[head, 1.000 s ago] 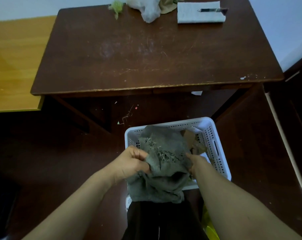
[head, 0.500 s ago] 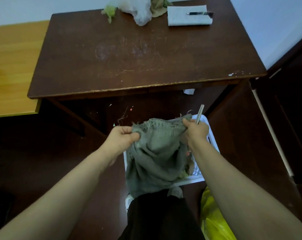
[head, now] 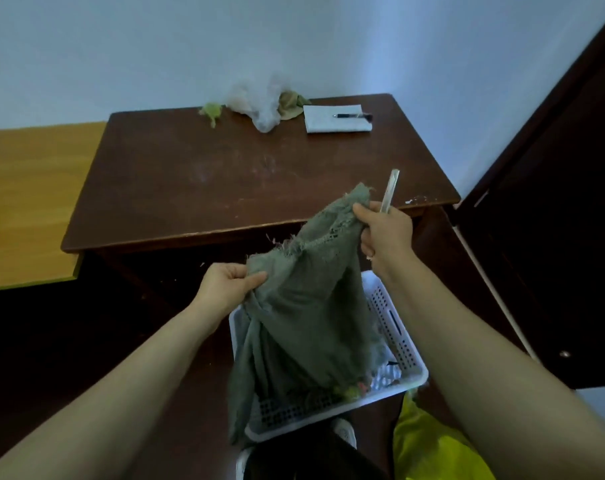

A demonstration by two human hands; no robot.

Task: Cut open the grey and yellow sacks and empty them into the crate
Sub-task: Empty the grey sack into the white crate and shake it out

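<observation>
- Two hands up: left hand (head: 230, 284) pinches grey sack (head: 304, 317) edge, right hand (head: 384, 233) grips other corner w/ a cutter (head: 389, 190).
- Sack hangs into crate (head: 391, 320), prob. to shake contents out.
- Next: yellow sack (head: 429, 445) beside crate.

The person is wearing nothing over the forearms: both are running bare from the lower corners up to the left hand (head: 225, 285) and the right hand (head: 384, 233). Dark trousers (head: 294, 457) are covering the legs at the bottom middle, looking near black in the dim light. White footwear is peeking out beside them — the right shoe (head: 345, 433) is showing a rounded toe, the left shoe (head: 241, 462) only a sliver.
</observation>
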